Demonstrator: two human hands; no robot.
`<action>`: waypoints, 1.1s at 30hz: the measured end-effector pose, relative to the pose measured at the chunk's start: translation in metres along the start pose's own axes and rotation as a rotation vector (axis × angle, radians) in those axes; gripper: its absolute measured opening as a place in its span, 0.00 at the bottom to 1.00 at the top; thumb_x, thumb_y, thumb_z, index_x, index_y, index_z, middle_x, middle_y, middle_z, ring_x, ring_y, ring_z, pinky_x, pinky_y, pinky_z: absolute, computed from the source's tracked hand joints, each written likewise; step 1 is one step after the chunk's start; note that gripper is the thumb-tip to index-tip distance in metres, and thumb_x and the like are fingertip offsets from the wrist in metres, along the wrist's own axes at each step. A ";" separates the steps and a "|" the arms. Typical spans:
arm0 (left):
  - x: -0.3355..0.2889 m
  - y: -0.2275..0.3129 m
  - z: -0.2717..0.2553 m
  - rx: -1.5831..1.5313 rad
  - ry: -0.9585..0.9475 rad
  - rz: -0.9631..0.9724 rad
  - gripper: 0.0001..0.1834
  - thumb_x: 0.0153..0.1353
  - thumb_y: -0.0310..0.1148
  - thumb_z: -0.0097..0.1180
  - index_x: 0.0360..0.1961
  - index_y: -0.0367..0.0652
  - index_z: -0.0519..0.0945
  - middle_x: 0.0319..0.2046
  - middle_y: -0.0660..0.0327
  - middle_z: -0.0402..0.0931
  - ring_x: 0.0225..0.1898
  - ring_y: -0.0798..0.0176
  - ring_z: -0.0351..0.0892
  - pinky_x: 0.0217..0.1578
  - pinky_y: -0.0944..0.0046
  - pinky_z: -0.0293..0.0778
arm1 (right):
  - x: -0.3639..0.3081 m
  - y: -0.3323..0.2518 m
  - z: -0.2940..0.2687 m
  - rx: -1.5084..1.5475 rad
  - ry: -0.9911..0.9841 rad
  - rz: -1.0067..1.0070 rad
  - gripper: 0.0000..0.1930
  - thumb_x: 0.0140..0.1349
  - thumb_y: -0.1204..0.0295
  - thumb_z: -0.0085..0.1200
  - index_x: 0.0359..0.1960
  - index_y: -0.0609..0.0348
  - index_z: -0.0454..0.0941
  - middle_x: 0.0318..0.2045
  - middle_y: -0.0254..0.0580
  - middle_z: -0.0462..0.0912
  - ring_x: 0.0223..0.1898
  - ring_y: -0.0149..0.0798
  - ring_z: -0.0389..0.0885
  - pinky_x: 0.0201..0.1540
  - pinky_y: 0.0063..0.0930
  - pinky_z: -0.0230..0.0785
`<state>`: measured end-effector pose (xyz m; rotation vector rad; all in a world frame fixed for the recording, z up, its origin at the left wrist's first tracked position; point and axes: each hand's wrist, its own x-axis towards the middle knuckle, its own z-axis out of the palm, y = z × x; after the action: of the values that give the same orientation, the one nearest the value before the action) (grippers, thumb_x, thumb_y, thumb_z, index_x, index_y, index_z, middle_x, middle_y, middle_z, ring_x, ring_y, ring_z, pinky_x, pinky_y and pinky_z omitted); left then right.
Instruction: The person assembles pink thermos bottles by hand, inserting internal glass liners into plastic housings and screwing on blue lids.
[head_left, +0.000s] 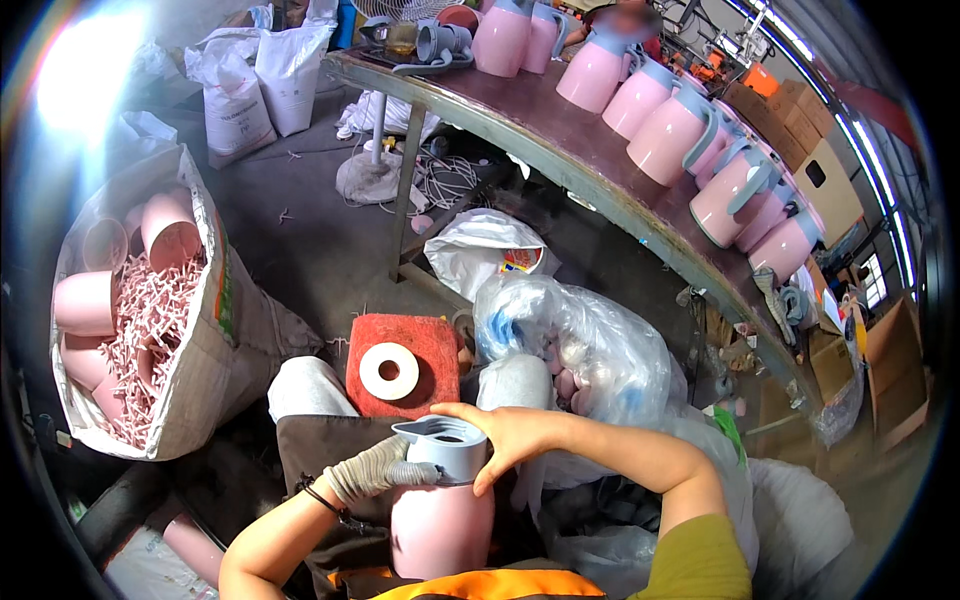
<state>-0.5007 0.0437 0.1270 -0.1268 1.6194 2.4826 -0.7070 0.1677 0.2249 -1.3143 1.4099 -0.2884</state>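
A pink jug (440, 535) stands upright close against me, fitted with a grey spouted collar (452, 462) whose top opening faces up. My left hand (375, 470), in a grey knit glove, is closed on the collar's left side, its thumb pressed near the seam with the pink body. From the right, my bare right hand (520, 432) grips the collar, with the thumb low on the near side and the fingers over the top rim. Just beyond the jug, a white ring (371, 368) like a tape roll lies on a red padded surface (430, 352).
To the left, a white woven sack (225, 300) holds pink jug bodies and many small pink pieces. Several finished-looking pink jugs (665, 135) line a long table (560, 150) ahead and right. Clear plastic bags (610, 340) lie to the right. Someone sits behind the table.
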 end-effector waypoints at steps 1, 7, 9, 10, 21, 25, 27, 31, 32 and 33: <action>0.000 -0.001 0.001 0.031 0.009 0.015 0.32 0.57 0.38 0.65 0.60 0.39 0.69 0.46 0.62 0.77 0.44 0.72 0.74 0.45 0.69 0.74 | 0.004 0.010 0.003 0.026 0.001 -0.037 0.63 0.36 0.56 0.77 0.72 0.46 0.43 0.55 0.57 0.75 0.55 0.53 0.76 0.58 0.36 0.65; -0.003 0.012 0.007 0.061 0.023 -0.046 0.28 0.58 0.39 0.64 0.58 0.40 0.73 0.47 0.62 0.77 0.47 0.70 0.73 0.49 0.67 0.72 | 0.002 0.017 0.010 0.044 0.000 -0.074 0.64 0.37 0.53 0.76 0.73 0.47 0.42 0.57 0.56 0.74 0.56 0.50 0.76 0.58 0.35 0.65; -0.001 0.012 0.008 0.057 0.000 -0.055 0.29 0.58 0.40 0.64 0.58 0.40 0.72 0.48 0.62 0.77 0.47 0.69 0.73 0.50 0.67 0.71 | 0.001 0.018 0.008 0.025 -0.011 -0.044 0.63 0.38 0.52 0.75 0.73 0.45 0.42 0.55 0.56 0.75 0.54 0.51 0.77 0.57 0.36 0.66; 0.000 0.014 0.007 0.047 -0.014 -0.067 0.29 0.58 0.40 0.64 0.58 0.39 0.72 0.48 0.62 0.77 0.48 0.69 0.73 0.50 0.67 0.71 | 0.000 0.019 0.006 0.015 -0.016 -0.029 0.63 0.38 0.51 0.75 0.73 0.45 0.42 0.55 0.56 0.76 0.53 0.51 0.78 0.57 0.36 0.66; 0.018 0.047 -0.028 -0.315 0.046 -0.108 0.33 0.66 0.58 0.46 0.58 0.40 0.72 0.51 0.59 0.76 0.54 0.63 0.73 0.58 0.59 0.66 | -0.017 0.012 0.002 -0.021 0.062 0.002 0.61 0.40 0.50 0.73 0.73 0.45 0.44 0.53 0.57 0.77 0.54 0.53 0.78 0.58 0.36 0.67; 0.049 0.027 -0.082 0.404 0.611 0.085 0.27 0.64 0.55 0.50 0.49 0.41 0.79 0.41 0.57 0.82 0.44 0.57 0.81 0.47 0.58 0.75 | -0.019 0.012 0.003 0.011 0.071 0.016 0.60 0.41 0.51 0.73 0.73 0.45 0.44 0.53 0.58 0.77 0.54 0.54 0.77 0.57 0.37 0.67; 0.052 0.038 -0.072 1.191 0.839 0.062 0.31 0.53 0.55 0.60 0.49 0.42 0.78 0.44 0.52 0.80 0.46 0.51 0.80 0.47 0.57 0.74 | -0.021 0.013 0.003 -0.008 0.092 0.015 0.60 0.41 0.50 0.72 0.73 0.45 0.44 0.52 0.58 0.78 0.53 0.54 0.78 0.56 0.37 0.68; 0.060 0.008 -0.069 1.581 0.780 -0.178 0.46 0.43 0.58 0.66 0.62 0.49 0.68 0.62 0.44 0.62 0.62 0.42 0.63 0.55 0.43 0.65 | -0.029 -0.004 -0.002 -0.037 0.118 0.039 0.60 0.41 0.50 0.72 0.73 0.44 0.43 0.49 0.58 0.80 0.50 0.54 0.80 0.54 0.38 0.69; 0.063 0.004 -0.067 1.547 0.787 -0.208 0.47 0.42 0.58 0.67 0.63 0.50 0.66 0.61 0.44 0.62 0.62 0.41 0.62 0.55 0.41 0.65 | -0.032 -0.004 -0.002 -0.050 0.137 0.033 0.60 0.41 0.50 0.72 0.73 0.43 0.43 0.49 0.58 0.80 0.50 0.54 0.80 0.53 0.38 0.69; 0.067 0.002 -0.066 1.512 0.794 -0.237 0.49 0.41 0.58 0.68 0.64 0.51 0.65 0.61 0.44 0.61 0.62 0.41 0.62 0.55 0.39 0.64 | -0.035 -0.004 0.000 -0.064 0.155 0.028 0.60 0.42 0.50 0.72 0.74 0.43 0.43 0.48 0.58 0.81 0.49 0.54 0.80 0.52 0.38 0.70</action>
<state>-0.5681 -0.0112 0.0907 -1.0100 2.9712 0.4975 -0.7141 0.1940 0.2466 -1.3461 1.5780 -0.3352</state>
